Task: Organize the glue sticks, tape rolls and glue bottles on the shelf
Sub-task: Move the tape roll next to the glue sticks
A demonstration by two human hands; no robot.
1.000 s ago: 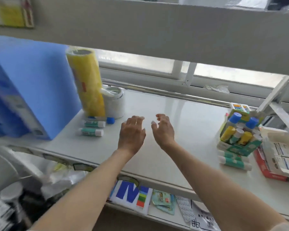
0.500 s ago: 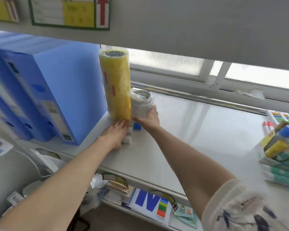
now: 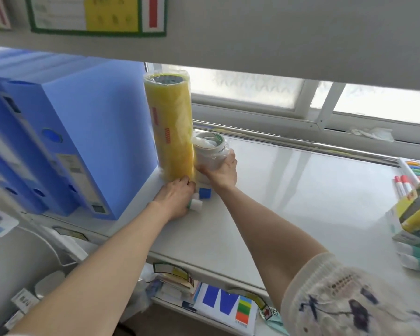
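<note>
Tall tape stack (image 3: 171,127) stands between file boxes (image 3: 66,132) and, seemingly touching, short tape stack (image 3: 210,151).

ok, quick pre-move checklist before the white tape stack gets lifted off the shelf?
1. Right hand wrapped round the white tape stack: ok.
2. Yellow tape stack upright: ok; it stands right against the white stack, so it may get nudged.
3. Left hand at the yellow stack's base, over the glue sticks: whether it grips one, cannot tell.
4. Blue-capped glue stick lies loose just in front of the white stack: not ok, may roll.
5. Bare shelf to the right for setting down: ok.
6. Blue file boxes standing steady on the left: ok.
</note>
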